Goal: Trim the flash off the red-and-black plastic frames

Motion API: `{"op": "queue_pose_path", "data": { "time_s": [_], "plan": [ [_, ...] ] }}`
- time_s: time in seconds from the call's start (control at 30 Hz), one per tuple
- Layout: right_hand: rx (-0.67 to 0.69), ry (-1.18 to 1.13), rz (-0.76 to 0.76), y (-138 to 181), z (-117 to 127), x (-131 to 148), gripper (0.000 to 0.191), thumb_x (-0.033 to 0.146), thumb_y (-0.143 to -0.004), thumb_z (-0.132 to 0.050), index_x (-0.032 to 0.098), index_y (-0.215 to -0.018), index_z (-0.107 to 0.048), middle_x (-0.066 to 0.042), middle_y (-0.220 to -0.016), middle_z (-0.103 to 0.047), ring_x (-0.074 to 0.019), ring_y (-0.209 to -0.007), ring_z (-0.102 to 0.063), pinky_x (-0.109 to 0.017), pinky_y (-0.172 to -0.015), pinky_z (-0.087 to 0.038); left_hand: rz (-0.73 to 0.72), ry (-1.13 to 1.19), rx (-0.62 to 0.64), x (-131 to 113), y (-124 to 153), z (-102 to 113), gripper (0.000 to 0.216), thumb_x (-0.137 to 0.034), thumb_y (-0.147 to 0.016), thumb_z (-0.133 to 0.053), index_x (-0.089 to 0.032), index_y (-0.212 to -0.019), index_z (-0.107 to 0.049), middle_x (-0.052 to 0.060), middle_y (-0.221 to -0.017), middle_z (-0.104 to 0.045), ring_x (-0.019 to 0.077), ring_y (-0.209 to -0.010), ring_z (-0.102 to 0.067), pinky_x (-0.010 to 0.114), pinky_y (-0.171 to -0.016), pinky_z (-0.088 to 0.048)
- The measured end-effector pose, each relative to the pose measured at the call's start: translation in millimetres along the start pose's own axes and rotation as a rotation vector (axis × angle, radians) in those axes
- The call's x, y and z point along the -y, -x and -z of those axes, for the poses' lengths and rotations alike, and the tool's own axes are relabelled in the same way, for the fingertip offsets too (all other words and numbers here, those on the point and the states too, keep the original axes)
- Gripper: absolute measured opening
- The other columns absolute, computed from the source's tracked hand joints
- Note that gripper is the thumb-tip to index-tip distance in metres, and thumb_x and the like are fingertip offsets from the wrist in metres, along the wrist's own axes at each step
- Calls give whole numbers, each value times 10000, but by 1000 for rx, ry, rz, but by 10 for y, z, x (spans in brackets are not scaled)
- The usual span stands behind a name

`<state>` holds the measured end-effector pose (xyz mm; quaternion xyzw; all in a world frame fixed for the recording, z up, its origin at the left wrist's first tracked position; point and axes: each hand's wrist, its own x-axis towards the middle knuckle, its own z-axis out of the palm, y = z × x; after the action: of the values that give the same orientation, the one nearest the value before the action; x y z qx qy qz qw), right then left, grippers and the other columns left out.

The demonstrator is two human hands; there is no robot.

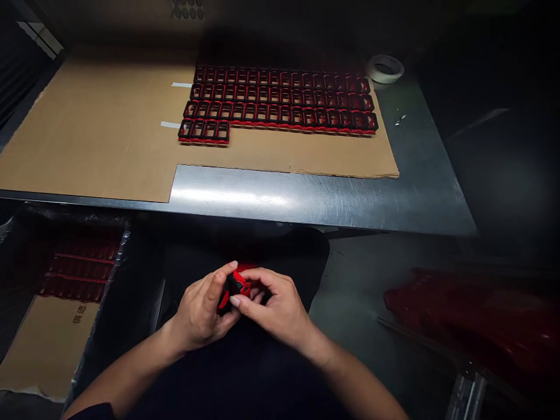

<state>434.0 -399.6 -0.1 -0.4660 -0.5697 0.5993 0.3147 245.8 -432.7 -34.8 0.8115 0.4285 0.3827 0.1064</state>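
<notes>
Red-and-black piece (238, 284), held two-handed.
Left fingers (213, 290) cup it, right fingers (251, 309) pinch; Chinese characters (79, 313) mark the lower cardboard (48, 347).

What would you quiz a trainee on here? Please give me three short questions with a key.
1. True or false: the right hand lies flat on the metal tabletop.
2. How many frames stand in the shortest row on the tabletop's cardboard? A) two B) four C) nine
3. Fill in: as the wearer sees it, the tape roll lies beyond the ____ end of the longer rows.

Key:
1. False: it and the left hand hold a red-and-black piece.
2. B
3. right
</notes>
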Motion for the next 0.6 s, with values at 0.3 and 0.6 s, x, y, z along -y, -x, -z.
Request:
{"op": "queue_pose_path", "data": {
  "time_s": [0.3, 0.6],
  "plan": [
    [1, -35, 288, 55, 73, -134, 255, 174, -790, -785, 234, -1037, -767, -51, -907, -764, -181, -788, -719, -308, -736, -588, -66, 68, -36, 141, 35, 9, 1111, -156, -778, -767, -228, -1604, -28, 217, -1308, -667, 146, -747, -679, 301, -643, -603],
    [132, -410, 79, 76, 118, -261, 250, 239, -825, -744, 275, -1071, -774, -54, -1007, -744, -208, -892, -707, -371, -825, -569, -11, 303, -12, 124, -42, 60, 1058, -205, -778, -782, -232, -1602, -120, 192, -1280, -691, 142, -751, -710, 280, -644, -620]
  ]
}}
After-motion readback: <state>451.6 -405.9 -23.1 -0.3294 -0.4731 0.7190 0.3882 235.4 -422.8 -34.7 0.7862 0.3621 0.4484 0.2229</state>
